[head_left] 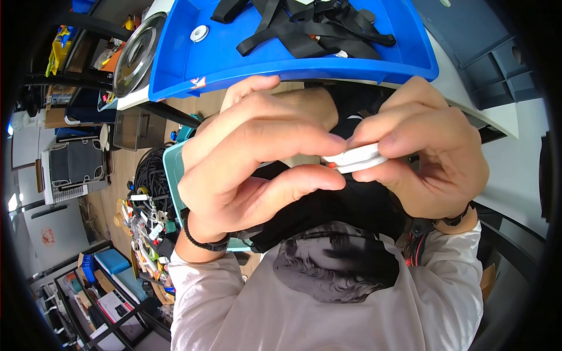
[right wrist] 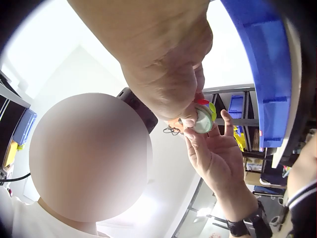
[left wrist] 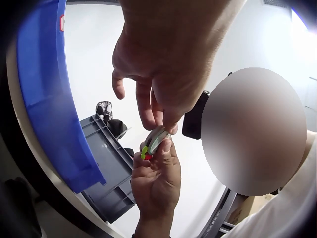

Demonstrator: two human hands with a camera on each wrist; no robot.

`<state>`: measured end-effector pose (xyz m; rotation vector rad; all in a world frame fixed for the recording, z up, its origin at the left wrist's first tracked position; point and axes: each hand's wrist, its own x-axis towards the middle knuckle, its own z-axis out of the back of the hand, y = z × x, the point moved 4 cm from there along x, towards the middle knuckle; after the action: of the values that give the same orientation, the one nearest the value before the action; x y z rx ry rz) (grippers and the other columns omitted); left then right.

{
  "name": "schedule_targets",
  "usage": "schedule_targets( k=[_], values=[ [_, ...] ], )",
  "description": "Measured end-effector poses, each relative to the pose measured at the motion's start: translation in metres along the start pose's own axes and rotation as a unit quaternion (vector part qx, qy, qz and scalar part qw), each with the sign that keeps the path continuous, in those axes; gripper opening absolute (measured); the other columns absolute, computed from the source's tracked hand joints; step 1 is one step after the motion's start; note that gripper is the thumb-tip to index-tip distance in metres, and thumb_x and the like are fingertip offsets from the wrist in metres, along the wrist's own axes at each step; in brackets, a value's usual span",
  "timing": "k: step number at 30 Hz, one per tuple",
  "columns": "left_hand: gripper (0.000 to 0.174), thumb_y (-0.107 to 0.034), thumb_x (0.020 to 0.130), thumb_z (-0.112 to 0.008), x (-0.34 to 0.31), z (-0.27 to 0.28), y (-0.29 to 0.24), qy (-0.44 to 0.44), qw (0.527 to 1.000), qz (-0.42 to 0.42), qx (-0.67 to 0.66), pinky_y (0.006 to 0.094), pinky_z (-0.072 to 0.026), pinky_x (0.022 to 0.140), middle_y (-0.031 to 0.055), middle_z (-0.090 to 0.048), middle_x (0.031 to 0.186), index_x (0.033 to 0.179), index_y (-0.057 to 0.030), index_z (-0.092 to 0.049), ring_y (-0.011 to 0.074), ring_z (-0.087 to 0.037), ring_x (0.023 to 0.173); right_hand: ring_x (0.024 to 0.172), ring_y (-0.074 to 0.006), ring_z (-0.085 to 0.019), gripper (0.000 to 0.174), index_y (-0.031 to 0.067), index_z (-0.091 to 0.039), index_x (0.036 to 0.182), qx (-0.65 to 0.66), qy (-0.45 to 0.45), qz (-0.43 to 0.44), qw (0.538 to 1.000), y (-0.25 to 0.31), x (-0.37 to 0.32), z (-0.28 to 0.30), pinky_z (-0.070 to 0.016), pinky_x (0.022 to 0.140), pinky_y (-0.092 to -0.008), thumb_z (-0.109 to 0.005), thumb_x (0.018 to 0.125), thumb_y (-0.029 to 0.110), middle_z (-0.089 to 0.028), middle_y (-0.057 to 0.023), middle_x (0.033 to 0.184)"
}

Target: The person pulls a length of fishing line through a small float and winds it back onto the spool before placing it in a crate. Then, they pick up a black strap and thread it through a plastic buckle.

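Note:
A small white round spool [head_left: 358, 157] is held up between both hands, above the lap and in front of the blue tray. A red bit and a yellow-green bit [left wrist: 144, 152] show at its edge in the left wrist view. My right hand [head_left: 436, 149] pinches the spool's right side between thumb and fingers. On the opposite side my left hand [head_left: 246, 149] has its thumb and index fingertip at the spool's left edge, pinching it, with the other fingers bent behind. In the right wrist view the spool's pale flat face [right wrist: 204, 123] shows between the two thumbs.
The blue tray [head_left: 246, 76] stands on a white table, with black straps [head_left: 316, 35] and another white spool [head_left: 199, 33] inside. Left of it lies a round metal dish [head_left: 139, 55]. A grey crate [head_left: 497, 70] is at the right. Cables and small clutter [head_left: 152, 228] cover the floor at left.

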<state>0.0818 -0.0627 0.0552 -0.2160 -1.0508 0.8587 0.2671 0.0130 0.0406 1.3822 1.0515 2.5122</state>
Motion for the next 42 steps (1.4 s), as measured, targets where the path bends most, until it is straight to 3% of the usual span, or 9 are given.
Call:
schedule_targets(
  k=[11, 22, 26, 28, 29, 32, 36, 41, 42],
  values=[
    [0.028, -0.022, 0.074, -0.087, 0.001, 0.000, 0.002, 0.018, 1.000, -0.010, -0.019, 0.0532, -0.0447, 0.101, 0.0069, -0.069, 0.081, 0.087, -0.0042, -0.069, 0.0182, -0.066, 0.073, 0.073, -0.0187, -0.054, 0.034, 0.0073, -0.059, 0.102, -0.008, -0.002, 0.000, 1.000, 0.001, -0.002, -0.003, -0.0451, 0.061, -0.0278, -0.084, 0.079, 0.010, -0.074, -0.0137, 0.086],
    [0.016, -0.019, 0.080, -0.083, 0.000, 0.000, 0.000, 0.013, 1.000, -0.025, 0.004, 0.0531, -0.0450, 0.101, 0.0069, -0.069, 0.080, 0.082, -0.0078, -0.071, 0.0185, -0.067, 0.072, 0.074, -0.0192, -0.054, 0.033, 0.0073, -0.058, 0.100, -0.022, -0.001, 0.002, 1.000, 0.003, 0.000, -0.004, -0.0453, 0.061, -0.0278, -0.083, 0.080, 0.010, -0.074, -0.0142, 0.086],
    [0.020, -0.021, 0.081, -0.083, 0.000, 0.002, 0.003, 0.019, 0.998, -0.057, 0.011, 0.0526, -0.0449, 0.101, 0.0084, -0.071, 0.084, 0.087, -0.0060, -0.070, 0.0198, -0.068, 0.073, 0.076, -0.0207, -0.057, 0.031, 0.0051, -0.059, 0.102, -0.028, 0.008, -0.009, 1.000, 0.001, 0.000, -0.002, -0.0472, 0.066, -0.0299, -0.082, 0.081, 0.008, -0.074, -0.0147, 0.090],
    [0.031, -0.025, 0.078, -0.085, 0.001, 0.002, 0.003, 0.010, 0.999, -0.025, 0.034, 0.0518, -0.0455, 0.100, 0.0099, -0.072, 0.088, 0.093, -0.0039, -0.069, 0.0217, -0.069, 0.078, 0.078, -0.0212, -0.058, 0.031, 0.0043, -0.059, 0.104, -0.038, 0.015, -0.016, 0.999, 0.000, 0.002, -0.001, -0.0479, 0.067, -0.0309, -0.081, 0.081, 0.007, -0.074, -0.0149, 0.091],
    [0.041, -0.030, 0.075, -0.087, -0.002, 0.001, 0.004, -0.008, 0.999, -0.008, 0.032, 0.0513, -0.0462, 0.098, 0.0107, -0.073, 0.091, 0.098, -0.0023, -0.068, 0.0230, -0.069, 0.083, 0.079, -0.0219, -0.060, 0.030, 0.0035, -0.060, 0.104, -0.042, 0.008, 0.013, 0.999, 0.001, 0.003, 0.000, -0.0485, 0.068, -0.0317, -0.080, 0.082, 0.006, -0.074, -0.0151, 0.092],
    [0.043, -0.031, 0.072, -0.089, 0.002, 0.003, -0.003, -0.007, 0.999, -0.009, 0.035, 0.0509, -0.0468, 0.097, 0.0108, -0.073, 0.091, 0.098, -0.0029, -0.068, 0.0233, -0.069, 0.087, 0.082, -0.0235, -0.061, 0.026, 0.0031, -0.061, 0.102, -0.076, 0.001, 0.070, 0.995, 0.008, 0.008, 0.003, -0.0503, 0.071, -0.0331, -0.078, 0.082, 0.002, -0.074, -0.0153, 0.095],
    [0.044, -0.027, 0.069, -0.091, 0.003, 0.003, -0.016, -0.015, 0.994, -0.089, 0.059, 0.0464, -0.0519, 0.089, 0.0132, -0.072, 0.094, 0.099, -0.0030, -0.069, 0.0240, -0.069, 0.085, 0.085, -0.0268, -0.063, 0.022, 0.0037, -0.062, 0.097, -0.105, -0.016, 0.166, 0.980, 0.016, 0.006, 0.004, -0.0538, 0.073, -0.0345, -0.075, 0.082, -0.003, -0.072, -0.0160, 0.101],
    [0.037, -0.021, 0.072, -0.089, -0.001, 0.004, -0.028, -0.034, 0.988, -0.145, 0.045, 0.0404, -0.0543, 0.082, 0.0153, -0.069, 0.097, 0.096, -0.0020, -0.069, 0.0248, -0.068, 0.083, 0.086, -0.0274, -0.064, 0.025, 0.0035, -0.061, 0.097, -0.097, -0.033, 0.188, 0.977, 0.029, 0.006, 0.005, -0.0553, 0.074, -0.0342, -0.074, 0.079, -0.007, -0.069, -0.0187, 0.105],
    [0.035, -0.014, 0.072, -0.088, -0.002, 0.005, -0.028, -0.048, 0.986, -0.154, 0.033, 0.0362, -0.0539, 0.077, 0.0148, -0.070, 0.096, 0.098, 0.0000, -0.070, 0.0240, -0.067, 0.080, 0.086, -0.0271, -0.064, 0.025, 0.0026, -0.061, 0.098, -0.093, -0.023, 0.183, 0.978, 0.032, 0.006, 0.006, -0.0554, 0.075, -0.0338, -0.074, 0.079, -0.008, -0.068, -0.0197, 0.105]
  ],
)
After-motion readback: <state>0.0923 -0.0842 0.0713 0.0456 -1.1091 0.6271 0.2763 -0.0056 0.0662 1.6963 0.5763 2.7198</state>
